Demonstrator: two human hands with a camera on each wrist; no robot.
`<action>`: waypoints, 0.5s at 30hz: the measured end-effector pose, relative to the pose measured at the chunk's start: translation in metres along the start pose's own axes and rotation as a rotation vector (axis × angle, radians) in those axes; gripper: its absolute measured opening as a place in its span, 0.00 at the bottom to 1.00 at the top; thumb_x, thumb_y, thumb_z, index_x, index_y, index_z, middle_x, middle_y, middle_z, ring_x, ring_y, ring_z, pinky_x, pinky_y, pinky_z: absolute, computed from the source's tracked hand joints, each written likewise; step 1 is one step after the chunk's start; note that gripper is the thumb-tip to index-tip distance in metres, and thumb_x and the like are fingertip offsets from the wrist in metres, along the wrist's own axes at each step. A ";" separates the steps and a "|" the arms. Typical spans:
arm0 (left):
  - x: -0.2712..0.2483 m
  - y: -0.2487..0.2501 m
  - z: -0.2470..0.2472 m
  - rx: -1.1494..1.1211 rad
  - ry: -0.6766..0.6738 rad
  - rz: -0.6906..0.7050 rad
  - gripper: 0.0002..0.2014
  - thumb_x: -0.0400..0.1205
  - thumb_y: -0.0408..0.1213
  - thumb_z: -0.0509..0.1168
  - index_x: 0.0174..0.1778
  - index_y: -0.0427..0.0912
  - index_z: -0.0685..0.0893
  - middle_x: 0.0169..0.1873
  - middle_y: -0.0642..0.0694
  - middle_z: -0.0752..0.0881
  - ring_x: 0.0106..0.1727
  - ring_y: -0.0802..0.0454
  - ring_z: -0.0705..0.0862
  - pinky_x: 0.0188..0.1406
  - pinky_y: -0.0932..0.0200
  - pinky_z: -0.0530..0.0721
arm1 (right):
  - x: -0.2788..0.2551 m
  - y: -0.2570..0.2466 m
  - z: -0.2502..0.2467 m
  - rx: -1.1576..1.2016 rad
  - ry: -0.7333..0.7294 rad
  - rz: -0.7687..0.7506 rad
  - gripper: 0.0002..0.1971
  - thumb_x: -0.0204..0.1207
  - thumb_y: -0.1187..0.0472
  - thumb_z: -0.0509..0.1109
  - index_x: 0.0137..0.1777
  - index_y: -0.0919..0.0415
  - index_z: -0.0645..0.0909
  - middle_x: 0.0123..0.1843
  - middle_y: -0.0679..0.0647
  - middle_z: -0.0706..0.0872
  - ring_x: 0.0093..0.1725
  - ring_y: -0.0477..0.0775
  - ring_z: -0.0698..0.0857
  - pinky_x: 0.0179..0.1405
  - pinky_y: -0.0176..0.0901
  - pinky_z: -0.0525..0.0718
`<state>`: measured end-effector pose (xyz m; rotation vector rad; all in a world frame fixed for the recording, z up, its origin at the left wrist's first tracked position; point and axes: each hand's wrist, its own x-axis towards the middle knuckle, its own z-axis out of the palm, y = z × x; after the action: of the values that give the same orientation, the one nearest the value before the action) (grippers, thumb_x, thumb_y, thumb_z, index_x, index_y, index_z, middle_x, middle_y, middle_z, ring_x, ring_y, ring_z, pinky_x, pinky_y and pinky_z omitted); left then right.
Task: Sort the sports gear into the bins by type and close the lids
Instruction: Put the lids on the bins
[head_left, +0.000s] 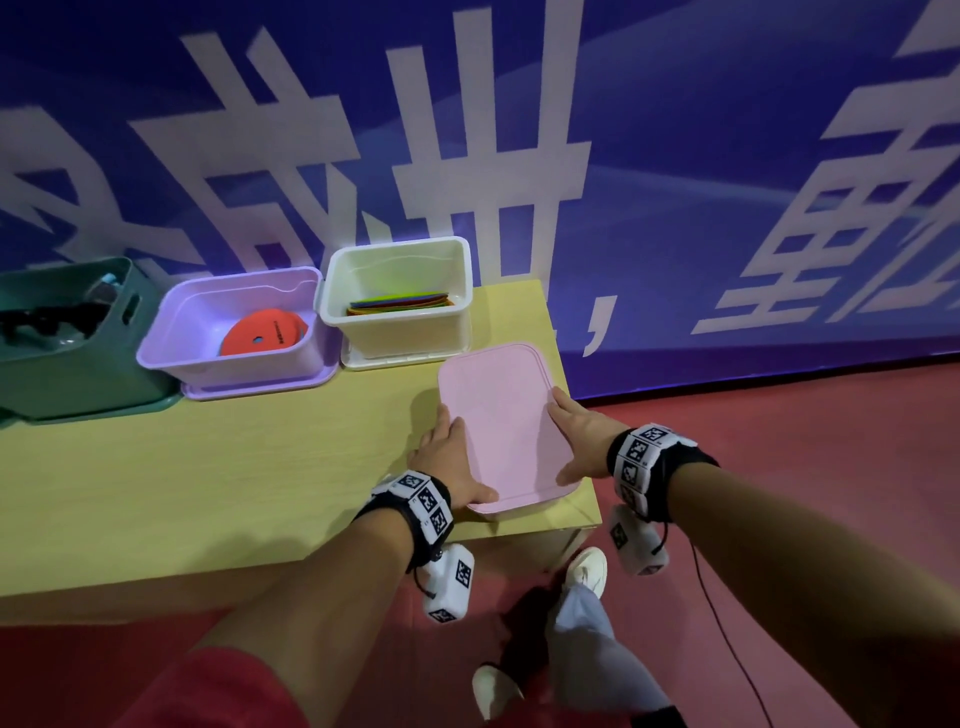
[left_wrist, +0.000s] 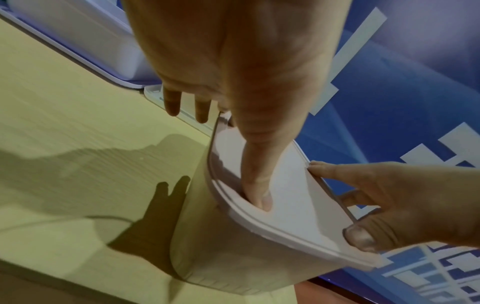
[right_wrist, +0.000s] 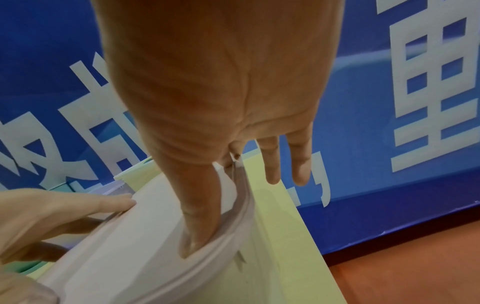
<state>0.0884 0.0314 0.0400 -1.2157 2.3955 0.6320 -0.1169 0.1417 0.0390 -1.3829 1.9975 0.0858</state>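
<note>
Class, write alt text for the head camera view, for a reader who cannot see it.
Both hands, left hand and right hand, hold a pink lid by its long edges on a pink bin at the corner of a yellow table. Behind stand an open white bin, purple bin and green bin.

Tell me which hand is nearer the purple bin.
Left. The left hand holds the pink lid's left edge, on the side facing the purple bin; the right hand holds the lid's far edge, farther from that bin.
</note>
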 end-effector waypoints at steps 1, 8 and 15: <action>0.003 0.000 -0.001 0.002 -0.001 0.002 0.63 0.65 0.58 0.79 0.86 0.45 0.44 0.85 0.51 0.33 0.85 0.43 0.52 0.81 0.43 0.61 | 0.002 0.001 -0.001 0.007 0.001 0.004 0.60 0.66 0.50 0.82 0.86 0.56 0.41 0.85 0.42 0.30 0.82 0.56 0.63 0.76 0.50 0.73; 0.030 0.013 -0.019 0.052 0.007 0.036 0.61 0.66 0.57 0.79 0.86 0.46 0.46 0.85 0.50 0.34 0.84 0.43 0.55 0.80 0.42 0.63 | 0.016 0.016 -0.016 0.051 0.035 0.023 0.59 0.65 0.49 0.82 0.86 0.54 0.42 0.85 0.40 0.31 0.79 0.56 0.69 0.73 0.50 0.76; 0.073 0.037 -0.041 0.089 0.025 0.057 0.60 0.66 0.57 0.79 0.85 0.45 0.48 0.85 0.49 0.35 0.83 0.42 0.56 0.78 0.42 0.64 | 0.045 0.043 -0.047 0.078 0.047 0.062 0.59 0.64 0.48 0.82 0.86 0.54 0.43 0.85 0.40 0.30 0.77 0.57 0.71 0.71 0.51 0.78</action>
<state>0.0122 -0.0192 0.0436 -1.1294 2.4588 0.5235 -0.1856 0.1041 0.0349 -1.2849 2.0605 0.0034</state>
